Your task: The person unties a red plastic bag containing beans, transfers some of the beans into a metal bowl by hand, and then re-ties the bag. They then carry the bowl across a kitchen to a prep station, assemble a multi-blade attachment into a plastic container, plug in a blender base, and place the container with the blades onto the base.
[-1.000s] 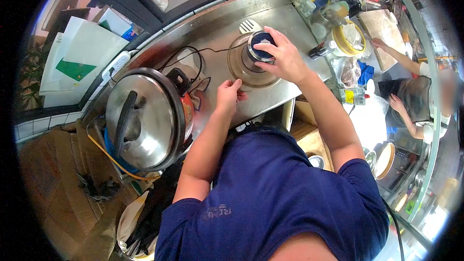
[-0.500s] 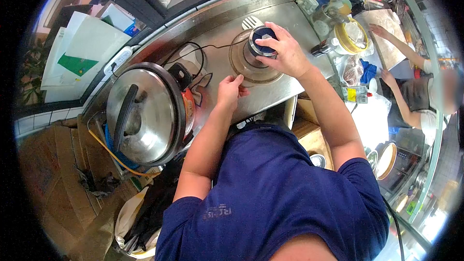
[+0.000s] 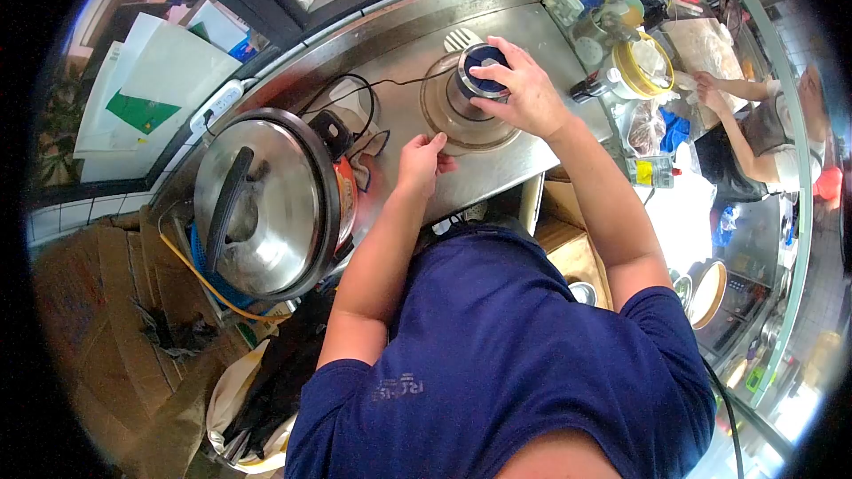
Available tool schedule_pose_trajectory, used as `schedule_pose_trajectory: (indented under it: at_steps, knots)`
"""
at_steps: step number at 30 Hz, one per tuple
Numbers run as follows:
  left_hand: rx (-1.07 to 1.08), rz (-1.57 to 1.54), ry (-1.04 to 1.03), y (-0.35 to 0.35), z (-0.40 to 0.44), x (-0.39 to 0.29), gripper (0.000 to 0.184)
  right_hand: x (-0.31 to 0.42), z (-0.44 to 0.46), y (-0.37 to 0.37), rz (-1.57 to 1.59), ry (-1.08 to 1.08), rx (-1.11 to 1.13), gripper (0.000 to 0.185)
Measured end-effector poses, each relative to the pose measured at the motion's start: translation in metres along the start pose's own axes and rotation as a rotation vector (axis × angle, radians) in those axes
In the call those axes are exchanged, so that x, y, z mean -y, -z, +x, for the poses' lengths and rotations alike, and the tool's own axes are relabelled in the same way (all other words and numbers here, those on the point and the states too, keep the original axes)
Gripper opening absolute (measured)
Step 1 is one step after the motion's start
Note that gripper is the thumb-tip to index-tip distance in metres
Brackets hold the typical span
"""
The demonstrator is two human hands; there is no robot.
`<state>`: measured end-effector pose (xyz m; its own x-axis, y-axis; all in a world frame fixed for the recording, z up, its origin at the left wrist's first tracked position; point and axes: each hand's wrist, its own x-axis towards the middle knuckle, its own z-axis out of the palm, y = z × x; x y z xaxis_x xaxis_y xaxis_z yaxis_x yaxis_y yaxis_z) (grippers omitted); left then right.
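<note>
A round device with a dark blue top and silver rim point(image 3: 484, 73) stands on a round glass-like lid or dish point(image 3: 437, 115) on the steel counter. My right hand point(image 3: 524, 93) grips the device's top from the right, thumb and fingers around the rim. My left hand point(image 3: 422, 164) is beside the lower left edge of the dish, thumb pressed to curled fingers; anything in its pinch is too small to make out. A black cord point(image 3: 390, 84) runs left from the device.
A large steel-lidded pot point(image 3: 266, 204) stands at the left, beside a power strip point(image 3: 217, 106). A slotted white piece point(image 3: 461, 39) lies behind the device. At the right are a yellow-rimmed container point(image 3: 646, 66), a bottle point(image 3: 593, 86) and another person point(image 3: 768, 137) beyond.
My hands have hardly moved around the device. At the right, the other person's hands have come together near the yellow-rimmed container, and the person has leaned in.
</note>
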<state>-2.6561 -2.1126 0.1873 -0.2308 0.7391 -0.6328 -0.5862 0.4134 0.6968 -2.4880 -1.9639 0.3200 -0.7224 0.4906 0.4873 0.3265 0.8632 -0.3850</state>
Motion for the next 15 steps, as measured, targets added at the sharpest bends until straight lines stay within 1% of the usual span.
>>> schedule_pose_trajectory:
  at_steps: [8,11,15]
  knots:
    - [-0.007,0.020,0.008,-0.0006,0.0007,-0.0016,0.023,0.0028,0.0004,0.0026,-0.004,-0.034,-0.006,0.053]
    - [-0.010,0.009,0.002,0.0003,0.0020,-0.0003,0.023,0.0021,-0.0002,0.0024,-0.040,-0.003,-0.003,0.052]
    - [-0.008,0.019,-0.006,-0.0021,-0.0029,-0.0047,0.021,-0.0026,-0.0020,-0.0009,-0.008,0.007,-0.014,0.049]
